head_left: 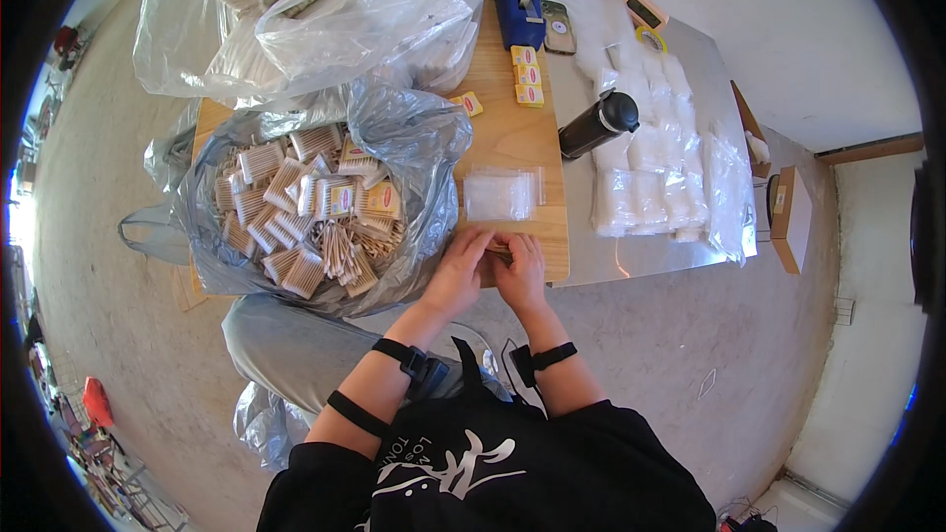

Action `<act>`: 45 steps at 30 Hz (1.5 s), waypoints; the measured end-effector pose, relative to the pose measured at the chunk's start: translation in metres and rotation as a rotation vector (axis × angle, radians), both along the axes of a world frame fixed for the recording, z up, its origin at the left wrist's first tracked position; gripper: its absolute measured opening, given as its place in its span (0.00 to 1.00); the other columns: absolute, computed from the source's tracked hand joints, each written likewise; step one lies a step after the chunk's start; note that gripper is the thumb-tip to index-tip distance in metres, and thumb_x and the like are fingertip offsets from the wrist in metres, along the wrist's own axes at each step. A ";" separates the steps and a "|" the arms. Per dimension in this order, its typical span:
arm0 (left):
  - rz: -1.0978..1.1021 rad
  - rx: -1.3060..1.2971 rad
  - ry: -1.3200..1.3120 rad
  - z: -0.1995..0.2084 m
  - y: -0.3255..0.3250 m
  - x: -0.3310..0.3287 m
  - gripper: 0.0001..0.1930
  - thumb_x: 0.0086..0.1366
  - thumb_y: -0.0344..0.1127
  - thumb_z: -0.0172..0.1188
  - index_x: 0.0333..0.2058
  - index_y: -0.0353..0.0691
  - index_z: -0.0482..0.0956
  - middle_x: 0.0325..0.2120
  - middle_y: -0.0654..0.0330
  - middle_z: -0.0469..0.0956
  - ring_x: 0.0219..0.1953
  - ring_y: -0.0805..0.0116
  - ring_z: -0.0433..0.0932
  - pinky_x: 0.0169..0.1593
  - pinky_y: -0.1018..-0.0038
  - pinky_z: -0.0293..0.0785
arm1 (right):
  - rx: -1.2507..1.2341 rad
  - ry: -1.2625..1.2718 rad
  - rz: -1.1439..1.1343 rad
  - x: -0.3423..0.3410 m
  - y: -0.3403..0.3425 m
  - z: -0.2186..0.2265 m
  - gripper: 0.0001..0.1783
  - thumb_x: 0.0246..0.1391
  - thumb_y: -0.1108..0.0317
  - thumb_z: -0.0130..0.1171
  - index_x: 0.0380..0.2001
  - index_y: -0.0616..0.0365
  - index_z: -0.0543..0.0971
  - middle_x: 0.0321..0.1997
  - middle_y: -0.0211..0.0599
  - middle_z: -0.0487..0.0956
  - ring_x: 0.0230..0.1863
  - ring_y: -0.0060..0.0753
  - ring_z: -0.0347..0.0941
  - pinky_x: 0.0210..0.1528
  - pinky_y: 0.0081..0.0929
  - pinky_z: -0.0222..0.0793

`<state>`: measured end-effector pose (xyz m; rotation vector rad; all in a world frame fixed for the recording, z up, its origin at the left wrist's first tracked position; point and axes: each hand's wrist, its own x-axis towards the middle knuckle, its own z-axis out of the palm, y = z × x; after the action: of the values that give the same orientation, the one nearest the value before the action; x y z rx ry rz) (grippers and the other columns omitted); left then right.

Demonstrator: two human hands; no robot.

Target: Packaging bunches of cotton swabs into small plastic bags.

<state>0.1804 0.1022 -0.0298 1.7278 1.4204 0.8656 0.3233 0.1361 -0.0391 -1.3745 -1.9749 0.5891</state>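
At the front edge of the wooden table, my left hand (459, 268) and my right hand (520, 274) meet with bent fingers. Between them shows a small brown sliver of a bundle of cotton swabs (502, 253), mostly covered by the fingers. Just beyond the hands lies a stack of clear zip bags (499, 195). To the left, a grey plastic bag (426, 143) stands open, full of wooden-stick cotton swabs (296, 199) in bundles and loose, a few with yellow labels.
Another clear bag (335, 44) of swab bundles sits behind. Yellow label stacks (527, 76), a blue tape dispenser (519, 5) and a phone (559, 28) lie farther back. A black bottle (598, 125) and packed clear bags (645, 153) occupy the metal table (581, 261) at right.
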 end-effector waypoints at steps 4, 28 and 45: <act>0.052 0.013 0.006 -0.005 -0.001 -0.003 0.30 0.51 0.17 0.47 0.56 0.34 0.61 0.56 0.42 0.61 0.58 0.45 0.61 0.61 0.62 0.60 | -0.009 0.002 -0.015 -0.002 -0.002 0.003 0.18 0.32 0.80 0.57 0.34 0.59 0.75 0.34 0.43 0.74 0.38 0.51 0.68 0.40 0.41 0.65; -0.037 -0.069 -0.113 -0.015 -0.004 0.004 0.33 0.57 0.21 0.46 0.62 0.33 0.49 0.57 0.36 0.59 0.60 0.44 0.59 0.62 0.61 0.57 | 0.119 -0.042 0.016 0.000 -0.008 -0.003 0.13 0.38 0.82 0.49 0.33 0.60 0.69 0.32 0.47 0.70 0.36 0.54 0.65 0.38 0.45 0.60; 0.359 -0.077 -0.165 0.050 0.022 -0.001 0.05 0.57 0.28 0.57 0.33 0.35 0.77 0.26 0.50 0.79 0.30 0.53 0.78 0.34 0.68 0.73 | -0.310 0.505 -0.111 -0.016 0.004 0.043 0.13 0.56 0.78 0.47 0.45 0.64 0.67 0.36 0.47 0.72 0.39 0.44 0.70 0.41 0.31 0.65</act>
<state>0.1793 0.1247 0.0205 1.3301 1.6537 1.0998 0.3072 0.1402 0.0043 -1.3367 -1.4352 1.1029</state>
